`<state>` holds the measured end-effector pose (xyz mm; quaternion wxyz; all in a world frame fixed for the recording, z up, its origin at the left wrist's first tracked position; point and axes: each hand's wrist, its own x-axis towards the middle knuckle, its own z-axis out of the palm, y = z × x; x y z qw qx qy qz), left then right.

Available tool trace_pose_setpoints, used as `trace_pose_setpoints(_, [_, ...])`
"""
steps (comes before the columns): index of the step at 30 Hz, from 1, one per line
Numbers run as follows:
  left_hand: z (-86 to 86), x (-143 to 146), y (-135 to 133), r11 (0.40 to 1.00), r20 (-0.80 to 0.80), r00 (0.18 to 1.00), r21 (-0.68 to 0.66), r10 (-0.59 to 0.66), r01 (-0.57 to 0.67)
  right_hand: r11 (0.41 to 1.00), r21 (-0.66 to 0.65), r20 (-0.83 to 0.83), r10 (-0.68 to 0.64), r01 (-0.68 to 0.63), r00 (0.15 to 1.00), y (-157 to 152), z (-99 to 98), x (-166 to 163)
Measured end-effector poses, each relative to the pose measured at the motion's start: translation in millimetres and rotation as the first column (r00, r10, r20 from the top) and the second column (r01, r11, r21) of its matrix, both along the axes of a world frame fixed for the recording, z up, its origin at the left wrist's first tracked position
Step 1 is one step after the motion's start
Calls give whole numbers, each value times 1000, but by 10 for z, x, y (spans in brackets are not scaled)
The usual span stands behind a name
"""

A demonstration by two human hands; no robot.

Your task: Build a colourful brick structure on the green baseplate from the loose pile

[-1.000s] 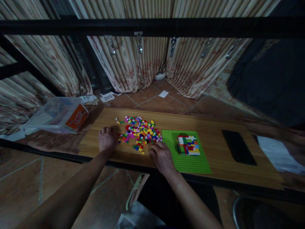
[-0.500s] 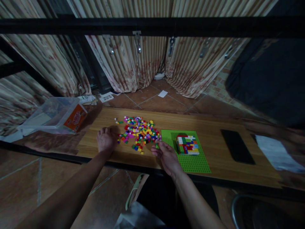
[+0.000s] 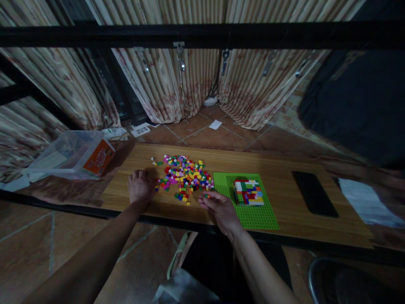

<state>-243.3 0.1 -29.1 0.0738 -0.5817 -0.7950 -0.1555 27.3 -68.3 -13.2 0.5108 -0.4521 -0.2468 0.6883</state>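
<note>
On the wooden board (image 3: 180,213), my left hand (image 3: 139,185) rests palm down with its fingers loosely bent and nothing visible in them. Just right of it lies a spread pile of small colourful toy bricks (image 3: 186,173). My right hand (image 3: 221,209) pinches a small toy brick (image 3: 206,196), partly green and reddish, between thumb and fingers at the pile's lower right. Beside that hand is a green baseplate (image 3: 262,217). A block-shaped build of multicoloured bricks (image 3: 249,193) with white along its near edge stands on the baseplate, apart from my fingers.
A black phone-like slab (image 3: 314,193) lies on the board's right part, with white paper (image 3: 368,200) beyond it. To the left is a clear plastic box (image 3: 66,154) with an orange label. Striped curtains (image 3: 196,84) hang behind; a round dark stool-like object (image 3: 329,278) is lower right.
My right hand has shifted slightly left and turned, so the pinched brick now shows a reddish part beside the green. My left hand stays in place.
</note>
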Motion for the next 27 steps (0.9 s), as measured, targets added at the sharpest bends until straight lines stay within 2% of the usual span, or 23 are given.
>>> trace_pose_setpoints(12, [-16,-10,9,1000,-12,1000,6,-5,6,999,-10,-22,41,-41,999,-44,36,-9])
trace_pose_setpoints(18, [-4,3,-2,1000,-5,1000,10,-4,4,998,52,36,-32,30,999,-25,45,-52])
trace_pose_setpoints(27, [-8,-7,0,1000,11,1000,10,-2,2,994,50,109,-103,98,989,94,-70,-139])
